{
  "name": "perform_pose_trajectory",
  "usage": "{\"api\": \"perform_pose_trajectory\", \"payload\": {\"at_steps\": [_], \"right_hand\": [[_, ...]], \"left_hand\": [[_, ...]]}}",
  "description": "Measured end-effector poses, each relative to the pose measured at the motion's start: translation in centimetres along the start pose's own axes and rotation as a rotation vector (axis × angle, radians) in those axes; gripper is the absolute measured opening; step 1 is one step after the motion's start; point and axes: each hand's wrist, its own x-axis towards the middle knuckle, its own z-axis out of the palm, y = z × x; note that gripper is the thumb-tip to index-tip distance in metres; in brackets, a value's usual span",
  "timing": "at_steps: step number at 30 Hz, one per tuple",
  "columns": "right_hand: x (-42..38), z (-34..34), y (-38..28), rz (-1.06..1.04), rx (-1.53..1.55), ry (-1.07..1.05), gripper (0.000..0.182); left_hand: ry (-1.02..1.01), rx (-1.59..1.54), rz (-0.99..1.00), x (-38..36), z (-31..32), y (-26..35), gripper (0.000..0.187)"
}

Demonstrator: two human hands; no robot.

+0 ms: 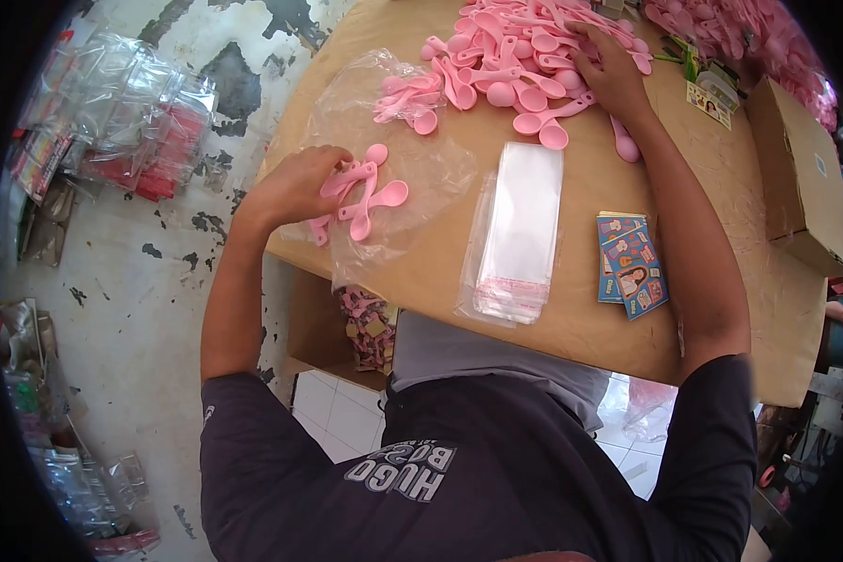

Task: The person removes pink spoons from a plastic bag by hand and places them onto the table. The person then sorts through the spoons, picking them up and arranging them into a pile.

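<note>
My left hand (pixel 300 187) is at the left edge of the table, its fingers bent around a few pink spoons (pixel 357 180) that lie over a clear plastic bag (pixel 412 201). More pink spoons (pixel 408 96) rest on the upper part of that bag. At the top, my right hand (pixel 606 70) reaches into a large pile of pink spoons (pixel 506 56), fingers spread over them. Between my arms lies a stack of clear packets (pixel 525 215). Blue printed cards (pixel 633 264) sit beside my right forearm.
A cardboard box (pixel 796 169) stands at the table's right edge, near small cards (pixel 709 103). More pink items (pixel 768 37) are heaped at the upper right. Plastic packaging (pixel 126 112) lies at the left, and an open box of small pieces (pixel 370 328) is below the table edge.
</note>
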Motion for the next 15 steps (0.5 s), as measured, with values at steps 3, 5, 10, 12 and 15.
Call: {"api": "perform_pose_trajectory", "payload": {"at_steps": [3, 5, 10, 12, 15], "right_hand": [[0.0, 0.0, -0.1, 0.000, 0.019, 0.001, 0.042], [0.0, -0.1, -0.1, 0.008, 0.024, -0.007, 0.042], [0.0, -0.1, -0.3, 0.012, 0.025, -0.006, 0.042], [0.0, -0.1, -0.2, 0.003, 0.024, -0.002, 0.042], [0.0, -0.1, -0.1, 0.006, 0.014, -0.005, 0.043]], "left_hand": [[0.089, 0.067, 0.037, -0.4, 1.1, -0.8, 0.038], [0.082, 0.015, -0.006, -0.3, 1.1, -0.8, 0.034], [0.143, -0.073, -0.013, 0.3, 1.7, -1.9, 0.028], [0.240, -0.265, 0.000, 0.3, 2.0, -2.2, 0.020], [0.243, -0.235, -0.040, 0.5, 1.9, -2.6, 0.019]]}}
